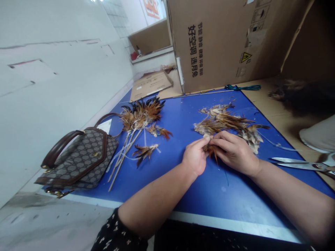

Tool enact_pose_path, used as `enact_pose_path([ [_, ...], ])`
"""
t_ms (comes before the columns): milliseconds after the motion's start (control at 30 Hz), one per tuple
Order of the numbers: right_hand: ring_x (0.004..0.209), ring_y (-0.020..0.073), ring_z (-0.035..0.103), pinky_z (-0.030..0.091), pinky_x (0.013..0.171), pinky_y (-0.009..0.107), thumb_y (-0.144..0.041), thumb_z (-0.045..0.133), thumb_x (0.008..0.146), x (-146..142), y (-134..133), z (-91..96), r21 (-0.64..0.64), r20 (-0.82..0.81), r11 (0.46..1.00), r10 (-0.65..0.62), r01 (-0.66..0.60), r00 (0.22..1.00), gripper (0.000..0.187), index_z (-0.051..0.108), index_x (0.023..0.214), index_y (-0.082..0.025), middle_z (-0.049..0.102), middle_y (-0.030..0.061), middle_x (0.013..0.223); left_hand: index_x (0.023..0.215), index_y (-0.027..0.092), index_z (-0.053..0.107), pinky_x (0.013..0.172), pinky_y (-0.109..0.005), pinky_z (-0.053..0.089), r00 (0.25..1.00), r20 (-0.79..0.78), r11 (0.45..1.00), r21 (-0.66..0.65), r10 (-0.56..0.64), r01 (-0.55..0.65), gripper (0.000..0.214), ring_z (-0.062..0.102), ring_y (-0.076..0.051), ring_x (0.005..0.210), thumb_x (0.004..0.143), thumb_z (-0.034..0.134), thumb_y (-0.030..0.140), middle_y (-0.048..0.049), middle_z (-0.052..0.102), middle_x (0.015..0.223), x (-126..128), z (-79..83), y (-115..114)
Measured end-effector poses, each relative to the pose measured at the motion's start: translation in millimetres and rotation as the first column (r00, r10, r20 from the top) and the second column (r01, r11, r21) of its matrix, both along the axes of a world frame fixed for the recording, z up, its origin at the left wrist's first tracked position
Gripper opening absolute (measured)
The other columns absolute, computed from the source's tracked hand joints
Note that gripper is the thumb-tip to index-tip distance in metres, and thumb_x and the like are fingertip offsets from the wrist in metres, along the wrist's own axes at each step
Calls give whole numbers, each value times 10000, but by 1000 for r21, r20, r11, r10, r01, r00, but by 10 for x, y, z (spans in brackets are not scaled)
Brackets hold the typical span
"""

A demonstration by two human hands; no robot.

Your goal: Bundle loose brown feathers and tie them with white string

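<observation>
My left hand (196,155) and my right hand (232,151) meet over the blue table, both closed on a small bunch of brown feathers (213,152). Its orange-brown tips hang below my fingers; the upper part is hidden by them. Just beyond my hands lies a loose pile of brown and tan feathers (222,120). Over to the left, feather bundles (142,115) with dark tips are fixed to thin pale sticks (123,157). Two smaller feather tufts rest beside them, one of them a dark tuft (144,152) with a pale strip.
A patterned handbag (83,157) stands at the table's left. Open scissors (300,164) lie at the right edge, near a pale cylindrical object (318,134). A large cardboard box (222,45) rises behind the table, with green cord (242,88) at its foot.
</observation>
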State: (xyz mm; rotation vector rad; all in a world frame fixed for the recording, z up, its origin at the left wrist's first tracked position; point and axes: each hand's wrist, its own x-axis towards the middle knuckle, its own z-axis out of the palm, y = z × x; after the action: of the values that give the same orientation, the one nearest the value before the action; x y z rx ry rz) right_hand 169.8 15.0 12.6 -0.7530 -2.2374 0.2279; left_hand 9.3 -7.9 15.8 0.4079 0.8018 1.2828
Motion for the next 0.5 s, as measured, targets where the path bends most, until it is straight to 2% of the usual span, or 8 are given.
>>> enact_pose_path([
  [167,907,240,658,541,795,376,-214,556,1012,-9,15,26,-25,30,1000,6,-5,1000,109,663,1022,-229,664,109,1016,864,110,809,869,-293,495,997,-60,995,99,39,-33,175,728,-208,945,729,811,222,-107,790,912,-2,23,-3],
  [367,862,234,637,519,763,374,-223,552,1017,43,28,13,-83,75,996,36,-30,997,100,641,971,-228,655,101,960,901,141,809,893,-314,498,985,-127,983,154,120,-100,207,716,-211,986,777,820,307,-96,787,996,-126,38,72],
  [500,882,248,638,532,784,396,-258,574,1012,56,8,14,-127,-45,992,8,-13,999,86,657,1024,-239,661,108,981,930,165,818,946,-331,498,971,-165,973,178,174,-144,238,706,-203,1030,771,851,338,-86,783,1039,-166,-6,115],
])
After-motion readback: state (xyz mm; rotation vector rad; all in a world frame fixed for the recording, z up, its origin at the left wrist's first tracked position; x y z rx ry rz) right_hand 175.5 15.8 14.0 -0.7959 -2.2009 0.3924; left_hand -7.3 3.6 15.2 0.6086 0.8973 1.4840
